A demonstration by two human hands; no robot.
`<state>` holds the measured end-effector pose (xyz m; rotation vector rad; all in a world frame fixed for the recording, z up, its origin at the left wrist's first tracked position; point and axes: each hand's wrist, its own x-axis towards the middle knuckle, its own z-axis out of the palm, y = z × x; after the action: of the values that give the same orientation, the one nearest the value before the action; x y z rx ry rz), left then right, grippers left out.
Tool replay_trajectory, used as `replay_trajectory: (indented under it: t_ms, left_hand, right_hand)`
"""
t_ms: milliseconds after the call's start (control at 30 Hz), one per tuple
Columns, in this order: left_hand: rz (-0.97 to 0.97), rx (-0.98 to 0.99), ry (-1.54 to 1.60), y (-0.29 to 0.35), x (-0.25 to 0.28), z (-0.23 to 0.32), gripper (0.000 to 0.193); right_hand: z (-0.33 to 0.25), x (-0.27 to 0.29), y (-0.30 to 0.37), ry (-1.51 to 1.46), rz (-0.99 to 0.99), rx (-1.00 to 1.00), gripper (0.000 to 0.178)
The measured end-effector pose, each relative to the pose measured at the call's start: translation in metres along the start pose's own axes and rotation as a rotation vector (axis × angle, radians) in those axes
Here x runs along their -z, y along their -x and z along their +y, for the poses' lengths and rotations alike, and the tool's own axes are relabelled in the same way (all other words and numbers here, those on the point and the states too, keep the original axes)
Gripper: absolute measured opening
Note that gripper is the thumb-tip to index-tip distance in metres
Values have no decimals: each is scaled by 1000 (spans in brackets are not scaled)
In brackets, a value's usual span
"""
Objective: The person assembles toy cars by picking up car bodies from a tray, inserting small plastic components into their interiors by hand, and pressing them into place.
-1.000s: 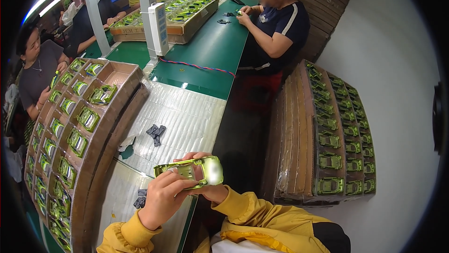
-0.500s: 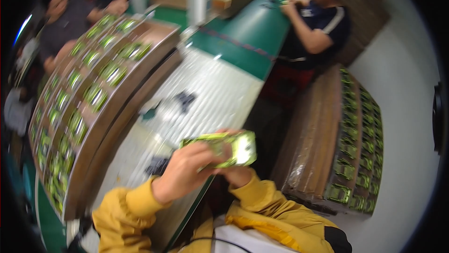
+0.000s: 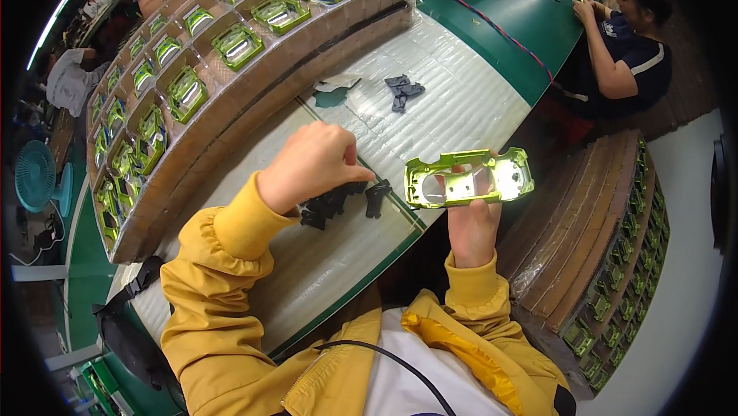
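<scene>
A lime-green toy car body shell [image 3: 507,174] with open window gaps rests in my right hand [image 3: 474,227], its fingers behind the shell and the thumb along the near edge. To its left my left hand [image 3: 314,156] hangs over a small pile of black plastic parts [image 3: 327,204]. The left fingers are curled, with the thumb stretched toward the pile. Whatever the left fingertips hold, if anything, is hidden. One black part [image 3: 375,198] lies just right of the pile, and another few black parts [image 3: 403,91] lie farther up the table.
A divided brown tray [image 3: 254,101] full of green car shells stands along the left. More shells fill stacked trays [image 3: 569,239] at lower right. Foam sheeting [image 3: 453,70] covers the green table [image 3: 500,8]. A co-worker [image 3: 626,47] sits at far right; a teal fan [image 3: 38,174] stands left.
My left hand has let go of the car shell and moved left to the black parts. The shell stays in my right hand, now farther right. The whole view has shifted.
</scene>
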<state>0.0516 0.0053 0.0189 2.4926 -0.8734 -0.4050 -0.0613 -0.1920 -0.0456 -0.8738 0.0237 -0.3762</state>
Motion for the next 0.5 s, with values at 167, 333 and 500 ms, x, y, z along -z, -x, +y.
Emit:
replay_trajectory:
  t_ms: [167, 333, 500]
  left_hand:
    - [0, -23, 42, 2, -9, -1, 25]
    - [154, -35, 387, 8, 23, 26, 11]
    - [292, -259, 457, 13, -5, 45, 14]
  right_hand:
    - [-2, -14, 2, -102, -8, 20, 78]
    - [3, -29, 7, 15, 15, -44, 74]
    - [7, -55, 13, 63, -17, -108, 73]
